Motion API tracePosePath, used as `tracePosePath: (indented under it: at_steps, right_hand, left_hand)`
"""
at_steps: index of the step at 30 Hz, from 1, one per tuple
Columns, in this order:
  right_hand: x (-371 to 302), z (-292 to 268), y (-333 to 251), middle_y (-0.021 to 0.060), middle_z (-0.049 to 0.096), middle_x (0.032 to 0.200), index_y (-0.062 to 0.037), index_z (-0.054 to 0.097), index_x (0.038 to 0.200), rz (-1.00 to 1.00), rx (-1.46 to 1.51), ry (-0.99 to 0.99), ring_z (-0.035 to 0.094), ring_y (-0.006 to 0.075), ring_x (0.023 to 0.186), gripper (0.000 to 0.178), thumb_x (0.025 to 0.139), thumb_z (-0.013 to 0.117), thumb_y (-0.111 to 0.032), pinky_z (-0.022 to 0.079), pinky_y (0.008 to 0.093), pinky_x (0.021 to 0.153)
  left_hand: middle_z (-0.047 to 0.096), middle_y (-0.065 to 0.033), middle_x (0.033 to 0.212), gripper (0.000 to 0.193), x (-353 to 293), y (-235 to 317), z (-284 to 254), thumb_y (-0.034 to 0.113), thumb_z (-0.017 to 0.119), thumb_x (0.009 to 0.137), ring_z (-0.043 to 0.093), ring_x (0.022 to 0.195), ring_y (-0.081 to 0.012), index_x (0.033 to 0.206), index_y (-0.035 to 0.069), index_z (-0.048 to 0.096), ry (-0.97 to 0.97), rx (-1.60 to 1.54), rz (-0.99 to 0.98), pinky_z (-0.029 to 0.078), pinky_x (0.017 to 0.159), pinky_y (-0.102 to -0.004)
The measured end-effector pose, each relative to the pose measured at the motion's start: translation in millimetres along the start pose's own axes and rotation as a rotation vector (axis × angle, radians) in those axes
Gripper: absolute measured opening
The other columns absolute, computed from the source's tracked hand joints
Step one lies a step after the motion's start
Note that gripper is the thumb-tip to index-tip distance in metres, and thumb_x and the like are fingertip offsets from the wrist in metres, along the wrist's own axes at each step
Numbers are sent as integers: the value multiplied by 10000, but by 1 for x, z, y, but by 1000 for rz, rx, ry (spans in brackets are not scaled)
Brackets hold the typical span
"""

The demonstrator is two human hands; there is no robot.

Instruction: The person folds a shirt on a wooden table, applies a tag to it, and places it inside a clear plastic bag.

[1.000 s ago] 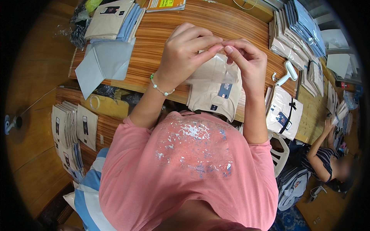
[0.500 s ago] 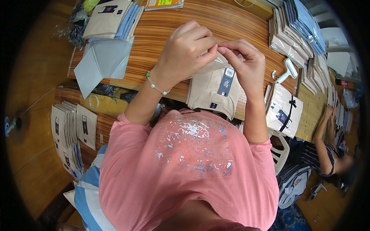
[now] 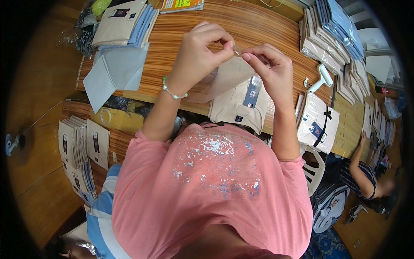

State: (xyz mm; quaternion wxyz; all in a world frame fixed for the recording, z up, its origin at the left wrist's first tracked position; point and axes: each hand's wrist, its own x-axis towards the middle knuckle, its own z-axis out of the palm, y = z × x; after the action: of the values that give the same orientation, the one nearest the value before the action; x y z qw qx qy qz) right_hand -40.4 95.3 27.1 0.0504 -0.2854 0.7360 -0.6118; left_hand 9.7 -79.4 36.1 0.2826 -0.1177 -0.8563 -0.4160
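Above the wooden table's near edge, my left hand and my right hand pinch the upper edge of a clear plastic bag, with a small gap between their fingertips. The film hangs down from the fingers and slants to the left below my left hand. Right behind it lies a folded beige shirt bearing a dark blue tag. Part of the film seems to overlap the shirt, and whether the shirt is inside it I cannot tell. My right wrist partly covers the shirt's right side.
Flat clear bags lie left, near stacked shirts. At right are a white lint roller, a bagged shirt with a black ribbon and bagged stacks. More shirts stand lower left. A co-worker's arm reaches over shirts.
My hands have drawn slightly apart, the left one moving a little left. More of the film now shows below my left hand. The co-worker's arm has shifted.
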Motion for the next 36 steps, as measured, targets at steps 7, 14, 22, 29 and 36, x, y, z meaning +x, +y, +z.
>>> tracePosePath:
  at_steps: [7,14,22,29,36]
  right_hand:
    - [2,1,8,-51,521,590,3,674,825,133,140,-89,406,17,532,119,793,682,-110,304,190,473]
    - [6,0,20,-54,534,580,-11,677,829,182,229,6,416,6,510,114,801,675,-121,308,175,457]
    - [8,-3,16,-46,567,615,-6,672,844,193,261,-51,445,7,535,130,806,677,-130,328,171,473]
    - [7,0,16,-25,601,677,2,668,879,163,280,-118,489,17,592,129,813,666,-109,381,168,526]
    - [12,2,24,-21,592,680,2,665,913,183,326,3,493,27,588,144,814,662,-103,390,167,531]
  left_hand:
    - [563,-21,829,46,0,-27,-9,24,563,834,530,808,-101,826,-19,576,-318,-537,-354,422,729,-239]
    - [601,-28,803,97,-8,-23,10,98,624,821,538,762,-90,852,6,631,-72,-433,-186,424,699,-225]
    - [556,-11,847,51,-6,-26,13,29,612,830,519,806,-83,866,-4,597,-115,-482,-291,413,729,-215]
    - [510,7,805,115,7,-30,-11,124,563,889,483,782,-80,871,10,562,-416,-365,-395,399,733,-220]
    - [610,-52,892,185,-4,-26,19,185,519,922,580,896,-120,916,5,560,-236,-781,-409,453,794,-245]
